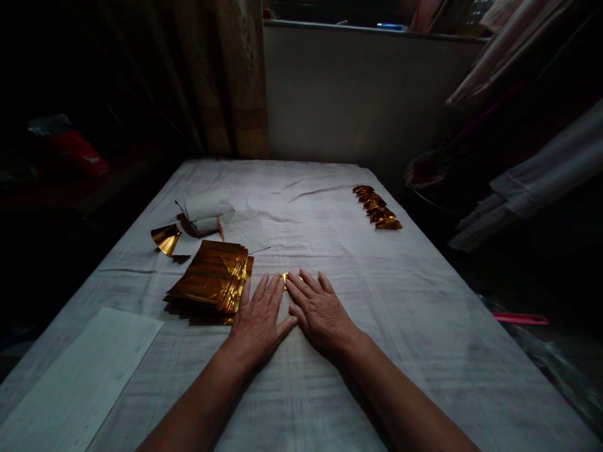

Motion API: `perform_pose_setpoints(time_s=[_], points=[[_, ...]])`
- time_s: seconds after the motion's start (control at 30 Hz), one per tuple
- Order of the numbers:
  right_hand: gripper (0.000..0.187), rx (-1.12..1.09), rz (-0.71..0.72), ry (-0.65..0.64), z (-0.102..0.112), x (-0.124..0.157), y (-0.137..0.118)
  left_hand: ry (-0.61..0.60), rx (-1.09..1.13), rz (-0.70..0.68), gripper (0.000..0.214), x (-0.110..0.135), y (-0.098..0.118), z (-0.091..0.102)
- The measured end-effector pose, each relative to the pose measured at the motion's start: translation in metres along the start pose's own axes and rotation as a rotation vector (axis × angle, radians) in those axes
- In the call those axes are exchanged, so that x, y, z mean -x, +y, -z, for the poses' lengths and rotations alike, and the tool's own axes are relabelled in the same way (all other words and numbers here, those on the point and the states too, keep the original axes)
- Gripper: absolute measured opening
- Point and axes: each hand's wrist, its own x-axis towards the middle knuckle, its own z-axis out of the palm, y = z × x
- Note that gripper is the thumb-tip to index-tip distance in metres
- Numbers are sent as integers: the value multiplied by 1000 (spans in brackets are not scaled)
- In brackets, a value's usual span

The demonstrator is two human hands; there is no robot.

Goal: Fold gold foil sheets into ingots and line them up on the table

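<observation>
Both palms face down on the cloth-covered table (301, 402), side by side. My left hand (259, 317) lies flat with its fingers stretched out, its outer edge close to a stack of gold foil paper (207, 276). My right hand (323, 311) is flat too, fingers slightly spread and pointing away from me. Between and under the fingertips of both hands shows a small piece of gold foil paper (285, 280); most of it is covered, so its shape is hidden. My thumbs come close together.
Folded gold foil pieces (375, 208) line up at the table's far right. Crumpled greyish paper (207, 210) and a curled gold scrap (167, 240) lie beyond the stack. A pale sheet (85, 376) rests at the left. Hanging clothes (541, 169) flank the right side.
</observation>
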Motion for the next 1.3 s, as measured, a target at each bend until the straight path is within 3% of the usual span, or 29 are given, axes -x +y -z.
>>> perform_pose_setpoints(time_s=[0.27, 0.47, 0.87, 1.13, 1.3], points=[[53, 36, -127, -9, 3, 11, 11, -26, 30, -11, 69, -2, 0, 9], [53, 36, -140, -23, 2, 12, 11, -33, 36, 18, 54, -7, 7, 18], [54, 18, -144, -18, 4, 10, 9, -43, -17, 44, 59, 7, 5, 26], [52, 4, -157, 30, 4, 11, 7, 80, -52, 65, 46, 9, 5, 22], [43, -25, -156, 120, 5, 9, 9, 132, -30, 62, 24, -8, 1, 34]])
